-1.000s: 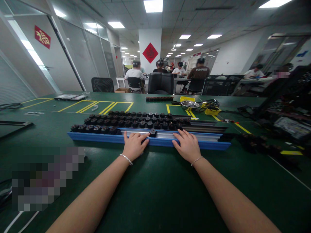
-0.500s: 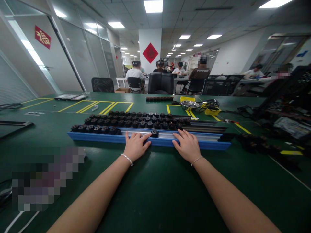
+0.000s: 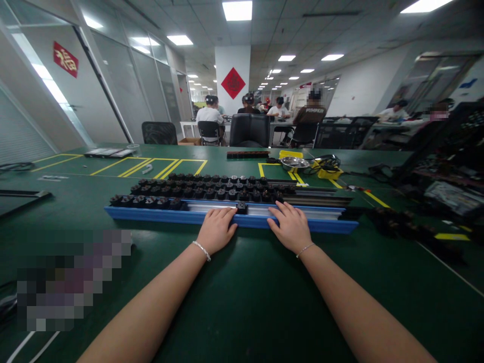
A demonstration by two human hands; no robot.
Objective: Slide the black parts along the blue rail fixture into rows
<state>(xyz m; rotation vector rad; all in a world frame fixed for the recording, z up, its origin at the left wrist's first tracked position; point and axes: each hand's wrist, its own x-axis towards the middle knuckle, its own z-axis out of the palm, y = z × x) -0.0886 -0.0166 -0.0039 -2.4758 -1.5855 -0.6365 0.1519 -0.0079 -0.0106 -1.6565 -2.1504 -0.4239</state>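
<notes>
A long blue rail (image 3: 143, 214) with a silvery inner channel lies across the table before me. In its channel sits a lone black socket-like block (image 3: 242, 207), upright, with more black blocks (image 3: 162, 202) lined up at the rail's left end. My left hand (image 3: 217, 231) lies over the front wall, fingers stretched out and close together, its index fingertip against the lone block's left side. Farther right, my right hand (image 3: 291, 228) rests on the rail with fingers spread, apart from that block. Both hands' fingertips are partly hidden in the channel.
Behind the blue rail lie further rails (image 3: 321, 200) carrying rows of black blocks. A metal bowl (image 3: 295, 163) and yellow trays (image 3: 328, 173) with cables stand at the back right. Dark parts (image 3: 401, 222) lie at the right. People sit at desks beyond.
My left hand has shifted slightly right and its fingers have drawn closer together. The lone black block has slid a little right along the channel. My right hand has barely moved.
</notes>
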